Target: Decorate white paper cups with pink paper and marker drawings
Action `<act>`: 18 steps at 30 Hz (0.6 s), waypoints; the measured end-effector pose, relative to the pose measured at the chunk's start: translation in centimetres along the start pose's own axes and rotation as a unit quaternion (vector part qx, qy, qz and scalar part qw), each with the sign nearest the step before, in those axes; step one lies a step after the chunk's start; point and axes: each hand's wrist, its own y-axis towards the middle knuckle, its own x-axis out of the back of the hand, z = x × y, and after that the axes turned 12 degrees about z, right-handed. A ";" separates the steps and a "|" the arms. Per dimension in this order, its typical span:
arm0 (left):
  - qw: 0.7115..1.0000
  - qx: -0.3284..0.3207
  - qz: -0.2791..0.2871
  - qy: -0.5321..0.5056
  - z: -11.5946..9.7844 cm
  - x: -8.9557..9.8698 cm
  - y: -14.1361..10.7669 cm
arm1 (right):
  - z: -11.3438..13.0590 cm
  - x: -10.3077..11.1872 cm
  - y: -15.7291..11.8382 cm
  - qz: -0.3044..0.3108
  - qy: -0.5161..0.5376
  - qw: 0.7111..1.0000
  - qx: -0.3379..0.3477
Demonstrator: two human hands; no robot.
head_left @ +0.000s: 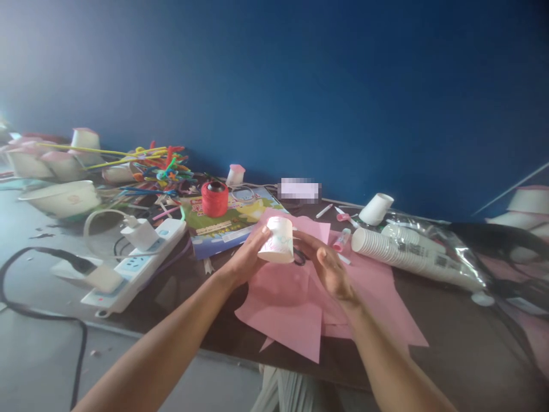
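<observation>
A white paper cup (277,241) with faint coloured marks is held upside down above pink paper sheets (291,309). My left hand (251,254) grips its left side, thumb near the upper edge. On the other side, my right hand (328,263) is beside the cup with thumb and fingers apart; whether its fingertips touch the cup is hard to tell. Behind my right fingers, dark scissor handles (300,256) show in part. A glue stick (342,240) with its pink cap (343,217) off lies just right of my right hand.
At left are a power strip (139,266) with plugs, pipe cleaners (167,163) and a bowl (62,200). Red string (215,200) stands on a colourful book (231,220). Stacked cups (412,257) in plastic lie right, near a single cup (376,209). A blue wall rises behind.
</observation>
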 end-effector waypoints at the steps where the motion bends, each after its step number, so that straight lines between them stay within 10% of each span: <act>1: 1.000 -0.008 -0.005 0.014 -0.1 0.1 0.0 | -0.2 0.3 0.1 -0.015 0.016 1.000 0.008; 8: 0.980 -0.086 -0.079 0.162 0.5 1.8 0.1 | -1.6 2.1 0.4 -0.167 0.023 0.985 0.021; 18: 0.987 -0.075 -0.076 0.119 0.7 1.8 0.1 | -1.8 2.1 0.2 -0.156 0.000 0.988 0.006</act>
